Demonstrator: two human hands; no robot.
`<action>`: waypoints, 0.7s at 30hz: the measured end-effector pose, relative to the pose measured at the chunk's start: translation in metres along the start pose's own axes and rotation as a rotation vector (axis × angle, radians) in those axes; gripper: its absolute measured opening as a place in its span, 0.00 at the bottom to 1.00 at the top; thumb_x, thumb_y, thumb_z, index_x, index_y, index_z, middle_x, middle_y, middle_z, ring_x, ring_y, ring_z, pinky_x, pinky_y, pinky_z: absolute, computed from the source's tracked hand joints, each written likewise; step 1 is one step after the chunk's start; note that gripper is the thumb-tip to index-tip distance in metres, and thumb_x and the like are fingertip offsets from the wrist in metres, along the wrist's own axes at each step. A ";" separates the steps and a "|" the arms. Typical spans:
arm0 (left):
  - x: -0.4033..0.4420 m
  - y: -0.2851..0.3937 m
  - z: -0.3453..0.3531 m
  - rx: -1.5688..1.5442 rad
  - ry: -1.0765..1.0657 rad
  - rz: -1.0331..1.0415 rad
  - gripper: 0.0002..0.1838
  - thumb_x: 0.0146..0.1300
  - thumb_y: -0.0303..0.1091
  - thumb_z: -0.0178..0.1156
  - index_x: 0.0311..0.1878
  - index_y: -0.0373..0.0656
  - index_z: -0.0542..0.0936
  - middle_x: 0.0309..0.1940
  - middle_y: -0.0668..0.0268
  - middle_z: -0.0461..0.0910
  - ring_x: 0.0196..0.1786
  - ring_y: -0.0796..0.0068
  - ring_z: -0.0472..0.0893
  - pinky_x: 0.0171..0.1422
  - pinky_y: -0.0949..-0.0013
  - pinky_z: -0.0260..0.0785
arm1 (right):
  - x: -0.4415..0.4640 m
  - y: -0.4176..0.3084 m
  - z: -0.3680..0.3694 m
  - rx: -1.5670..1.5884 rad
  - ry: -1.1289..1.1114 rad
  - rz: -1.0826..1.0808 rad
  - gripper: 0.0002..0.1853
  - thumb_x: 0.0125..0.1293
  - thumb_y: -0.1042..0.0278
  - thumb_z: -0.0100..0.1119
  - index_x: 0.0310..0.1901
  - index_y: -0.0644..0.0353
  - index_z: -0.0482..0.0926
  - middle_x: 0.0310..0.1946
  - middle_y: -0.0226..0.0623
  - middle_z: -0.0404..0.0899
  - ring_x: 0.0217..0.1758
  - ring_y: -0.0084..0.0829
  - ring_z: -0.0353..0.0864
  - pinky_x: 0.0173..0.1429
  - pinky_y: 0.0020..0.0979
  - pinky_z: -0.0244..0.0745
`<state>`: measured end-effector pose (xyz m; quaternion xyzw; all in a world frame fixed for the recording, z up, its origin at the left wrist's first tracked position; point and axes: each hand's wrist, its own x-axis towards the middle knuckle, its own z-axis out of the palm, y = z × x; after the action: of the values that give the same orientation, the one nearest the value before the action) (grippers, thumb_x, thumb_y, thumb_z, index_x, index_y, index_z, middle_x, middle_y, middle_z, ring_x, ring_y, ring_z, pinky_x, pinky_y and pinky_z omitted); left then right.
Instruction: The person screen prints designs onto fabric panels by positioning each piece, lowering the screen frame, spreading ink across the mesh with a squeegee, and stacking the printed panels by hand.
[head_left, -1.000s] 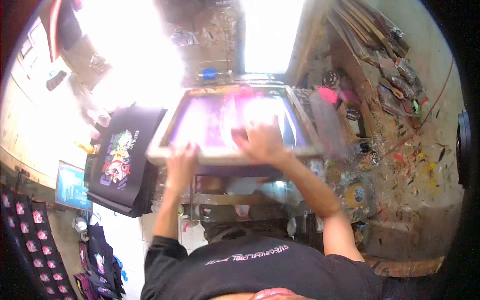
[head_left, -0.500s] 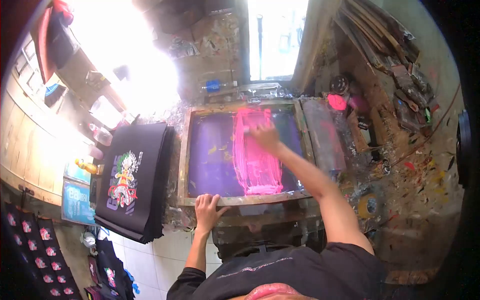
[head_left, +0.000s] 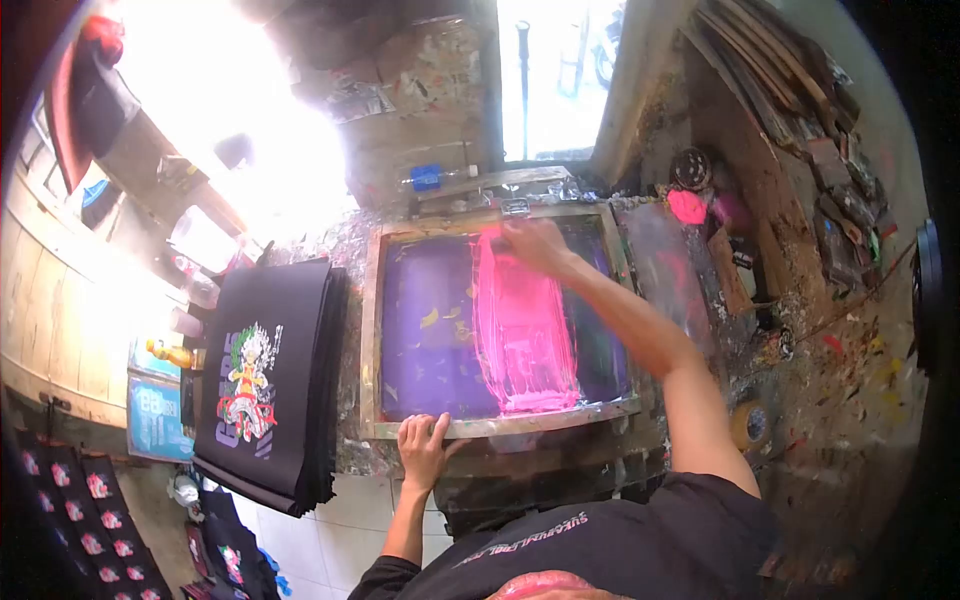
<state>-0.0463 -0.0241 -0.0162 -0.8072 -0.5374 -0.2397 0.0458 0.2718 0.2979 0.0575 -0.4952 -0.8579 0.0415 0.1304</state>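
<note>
The worn T-shirt [head_left: 640, 545] is black, with short sleeves [head_left: 718, 500] of the same colour; small pale lettering [head_left: 535, 538] crosses the shirt's front between them.

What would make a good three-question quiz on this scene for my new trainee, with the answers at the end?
1. Multiple choice: what colour is the long, thick streak across the flat purple panel? A: blue; B: pink; C: white.
2. True or false: the stack of black printed cloth lies left of the rectangular wooden frame.
3. Fill in: the ____ hand rests on the frame's near edge.

Key: 1: B. 2: true. 3: left hand.
</note>
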 end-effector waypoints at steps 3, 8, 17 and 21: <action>-0.001 0.001 0.002 -0.001 -0.004 -0.018 0.34 0.51 0.59 0.75 0.57 0.49 0.82 0.44 0.65 0.77 0.54 0.61 0.78 0.69 0.51 0.65 | 0.030 0.016 -0.007 -0.019 0.047 0.131 0.29 0.65 0.37 0.64 0.51 0.57 0.82 0.36 0.50 0.88 0.39 0.53 0.89 0.43 0.54 0.80; -0.002 0.003 -0.001 -0.012 -0.037 -0.051 0.34 0.51 0.59 0.75 0.57 0.49 0.82 0.46 0.64 0.77 0.55 0.60 0.78 0.70 0.50 0.65 | -0.002 -0.003 -0.001 -0.066 -0.054 0.057 0.24 0.68 0.43 0.66 0.47 0.60 0.80 0.34 0.49 0.88 0.40 0.52 0.90 0.42 0.53 0.82; 0.008 0.010 -0.014 -0.025 -0.087 -0.041 0.30 0.54 0.54 0.75 0.56 0.47 0.82 0.44 0.61 0.77 0.53 0.57 0.76 0.65 0.52 0.65 | -0.201 -0.136 -0.008 0.128 -0.130 0.047 0.18 0.73 0.49 0.61 0.40 0.59 0.79 0.29 0.46 0.86 0.34 0.50 0.90 0.41 0.54 0.82; 0.015 0.012 -0.029 -0.064 -0.131 -0.029 0.28 0.55 0.52 0.75 0.53 0.45 0.83 0.44 0.60 0.78 0.53 0.55 0.76 0.65 0.53 0.65 | -0.232 -0.165 -0.015 0.052 -0.120 0.053 0.20 0.71 0.46 0.64 0.45 0.59 0.80 0.38 0.40 0.85 0.45 0.41 0.89 0.54 0.53 0.80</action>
<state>-0.0410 -0.0259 0.0181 -0.8144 -0.5429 -0.2040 -0.0187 0.2479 0.0140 0.0624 -0.5110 -0.8493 0.0968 0.0901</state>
